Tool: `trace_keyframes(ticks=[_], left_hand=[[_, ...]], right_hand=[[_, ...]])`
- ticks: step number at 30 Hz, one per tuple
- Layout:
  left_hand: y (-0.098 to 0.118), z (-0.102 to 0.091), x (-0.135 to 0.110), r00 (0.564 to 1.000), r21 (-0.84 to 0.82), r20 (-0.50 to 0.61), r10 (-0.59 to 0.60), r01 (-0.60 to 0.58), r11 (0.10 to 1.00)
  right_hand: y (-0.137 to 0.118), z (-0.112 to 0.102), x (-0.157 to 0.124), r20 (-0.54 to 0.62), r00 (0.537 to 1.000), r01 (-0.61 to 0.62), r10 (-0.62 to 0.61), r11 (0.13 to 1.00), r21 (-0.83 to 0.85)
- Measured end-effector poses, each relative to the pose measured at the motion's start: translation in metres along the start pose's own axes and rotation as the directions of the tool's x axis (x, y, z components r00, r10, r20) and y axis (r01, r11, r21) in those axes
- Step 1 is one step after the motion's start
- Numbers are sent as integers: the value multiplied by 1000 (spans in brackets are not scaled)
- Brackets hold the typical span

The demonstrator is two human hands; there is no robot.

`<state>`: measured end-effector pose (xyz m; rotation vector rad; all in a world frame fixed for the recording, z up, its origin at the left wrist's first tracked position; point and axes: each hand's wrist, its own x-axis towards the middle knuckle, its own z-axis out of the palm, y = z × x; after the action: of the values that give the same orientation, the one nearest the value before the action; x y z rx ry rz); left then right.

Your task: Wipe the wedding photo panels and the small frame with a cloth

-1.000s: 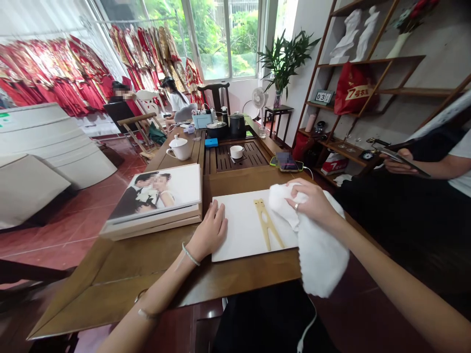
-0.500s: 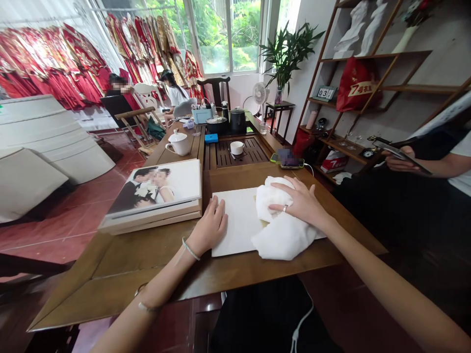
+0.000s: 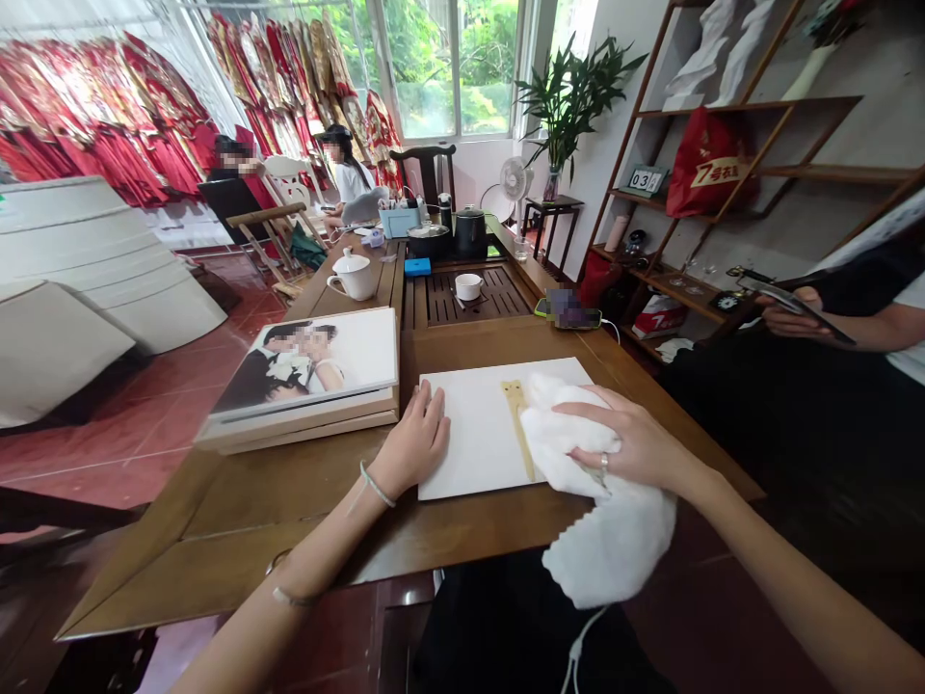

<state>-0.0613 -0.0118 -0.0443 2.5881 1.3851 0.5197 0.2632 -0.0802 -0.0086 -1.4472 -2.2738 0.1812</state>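
Note:
A flat white panel point(image 3: 469, 434) lies on the wooden table, with a slim yellowish cat-like figure point(image 3: 518, 424) on its face. My left hand point(image 3: 415, 434) rests flat on the panel's left edge, fingers stretched out. Over the panel's right part, my right hand point(image 3: 628, 439) grips a bunched white cloth point(image 3: 570, 434). The cloth's loose end hangs past the table's front edge, and the bunch covers part of the panel beside the figure. Left of the panel sits a stack of photo panels point(image 3: 303, 434), the top one printed with a couple in wedding dress.
Behind are a white lidded cup point(image 3: 354, 277), a small white cup point(image 3: 468, 286) on a slatted tea tray point(image 3: 506, 306), a blue box point(image 3: 417, 267) and a phone point(image 3: 570, 310) on a cable. At right, another person's hand point(image 3: 806, 308) holds a dark device. A shelf point(image 3: 752, 173) stands behind.
My right hand has moved the white cloth right and toward me, uncovering the yellowish figure. The cloth's end now drops over the table edge. My left hand has stayed in place.

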Motion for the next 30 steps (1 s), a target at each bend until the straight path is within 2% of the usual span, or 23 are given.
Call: trace_keyframes(ticks=[2,5,9,12,14,16,18,21,23,25,26,28,30], left_hand=[[0,1,0,1000,-14,-14,1,-1,1000],[-2,3,0,999,-32,-39,4,-6,999],[-2,3,-1,999,-30,-43,-9,8,1000],[-1,2,-1,999,-13,-32,-23,22,1000],[-1,2,-1,999,-10,-31,-21,21,1000],[-1,2,-1,999,-20,-36,-9,8,1000],[-3,2,-1,999,-47,-44,-5,3,999],[-6,4,1,996,-138,-81,-44,32,990],[-8,5,2,989,-205,-121,-88,61,977],[-9,5,3,982,-243,-142,-125,88,966],[-9,5,4,980,-252,-143,-138,99,963],[-8,4,5,977,-267,-140,-161,119,956],[-5,1,7,971,-301,-134,-199,151,942]], right_hand=[[10,-2,-5,-48,997,-67,65,997,-43],[28,0,8,-132,980,-160,151,985,-64],[40,8,52,-158,946,-297,283,952,-69],[31,15,86,-157,932,-338,326,940,-50],[17,21,101,-149,957,-249,247,968,7],[-1,28,109,-122,989,-79,87,995,65],[-19,33,110,-76,992,110,-105,991,69],[-44,31,98,38,939,341,-343,938,56],[-56,26,86,126,885,438,-448,893,102],[-63,21,76,192,842,483,-505,862,150],[-65,20,73,211,835,484,-508,861,158],[-65,20,74,218,858,444,-465,885,140],[-64,25,85,194,903,371,-384,923,99]])
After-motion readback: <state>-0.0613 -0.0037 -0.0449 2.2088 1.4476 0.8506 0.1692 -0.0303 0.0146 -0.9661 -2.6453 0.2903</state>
